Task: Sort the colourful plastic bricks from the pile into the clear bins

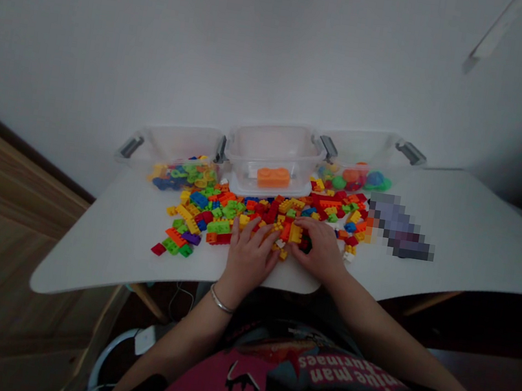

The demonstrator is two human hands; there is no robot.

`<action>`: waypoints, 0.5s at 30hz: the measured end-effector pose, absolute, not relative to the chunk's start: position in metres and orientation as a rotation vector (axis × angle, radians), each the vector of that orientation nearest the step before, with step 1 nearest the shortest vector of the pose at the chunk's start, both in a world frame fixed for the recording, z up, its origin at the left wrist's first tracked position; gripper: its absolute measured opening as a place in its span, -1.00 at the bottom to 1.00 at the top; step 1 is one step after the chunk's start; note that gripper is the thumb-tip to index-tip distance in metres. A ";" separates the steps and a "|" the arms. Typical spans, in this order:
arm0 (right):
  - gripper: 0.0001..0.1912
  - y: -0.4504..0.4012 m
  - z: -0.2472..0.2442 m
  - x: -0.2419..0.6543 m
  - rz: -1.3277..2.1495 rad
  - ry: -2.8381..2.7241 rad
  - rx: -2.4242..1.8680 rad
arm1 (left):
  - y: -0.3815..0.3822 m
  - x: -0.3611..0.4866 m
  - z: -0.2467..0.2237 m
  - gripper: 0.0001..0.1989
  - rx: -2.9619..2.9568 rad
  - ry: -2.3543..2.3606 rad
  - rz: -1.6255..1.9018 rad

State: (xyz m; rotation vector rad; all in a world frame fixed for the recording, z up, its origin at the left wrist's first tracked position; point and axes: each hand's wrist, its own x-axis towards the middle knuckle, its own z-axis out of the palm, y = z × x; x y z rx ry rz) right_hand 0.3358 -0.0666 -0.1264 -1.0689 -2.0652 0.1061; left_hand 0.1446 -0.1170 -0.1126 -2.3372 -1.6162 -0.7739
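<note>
A heap of plastic building bricks (199, 199) in many colours lies on the white table. My left hand (252, 256) rests on the near side of the heap, its fingers stretched out and apart over the bricks. To its right, my right hand (322, 247) is curled, with thumb and forefinger about a yellow brick (295, 232). An orange-red brick (286, 230) lies right beside that one, between the two hands. The bricks under my left palm are hidden.
Along the wall stand three clear bins: the left bin (176, 137) with colourful pieces, the middle bin (276, 139) with an orange brick (273, 177), the right bin (371, 148) with rounded pieces. A blurred-out phone-like object (401, 226) lies at right on the white table (475, 234).
</note>
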 end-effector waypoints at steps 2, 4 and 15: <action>-0.59 -0.067 -0.127 0.336 0.112 -2.067 -1.052 | -0.117 0.145 -0.112 -0.64 -2.357 -1.601 -0.762; -0.57 -0.067 -0.128 0.336 0.110 -2.074 -1.024 | -0.118 0.145 -0.110 -0.62 -2.385 -1.578 -0.748; -0.58 -0.065 -0.129 0.335 0.155 -2.054 -1.040 | -0.116 0.145 -0.111 -0.67 -2.387 -1.605 -0.738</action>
